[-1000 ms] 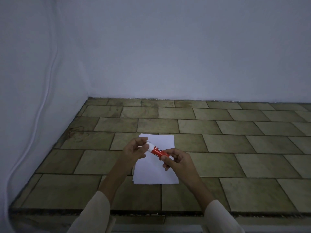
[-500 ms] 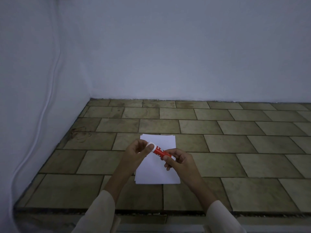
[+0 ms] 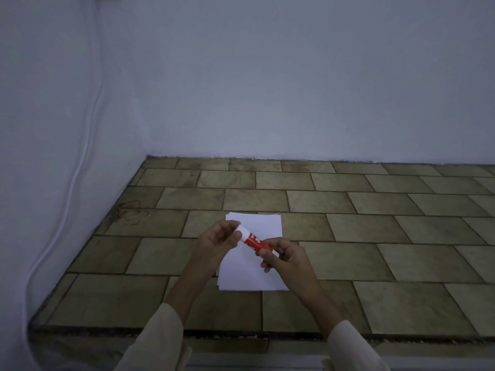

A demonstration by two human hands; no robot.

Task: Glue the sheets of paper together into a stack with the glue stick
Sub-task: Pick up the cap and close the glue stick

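Observation:
A small pile of white paper sheets [image 3: 249, 274] lies on the tiled surface, its edges slightly fanned. Above it I hold a red and white glue stick [image 3: 254, 241] slanted between both hands. My right hand [image 3: 284, 259] grips the red body and lower end. My left hand [image 3: 218, 238] pinches the white cap end at the upper left. Whether the cap is loose from the body cannot be told. Both hands hover over the sheets and cover their middle.
The tan tiled surface [image 3: 375, 236] runs to a pale wall at the back and left. A white cable [image 3: 80, 162] hangs down the left wall. The tiled surface's front edge [image 3: 241, 336] lies near my cream sleeves.
My hands stayed over the sheets with the glue stick between them. My left fingers closed more tightly round the white cap end. The view shifted slightly.

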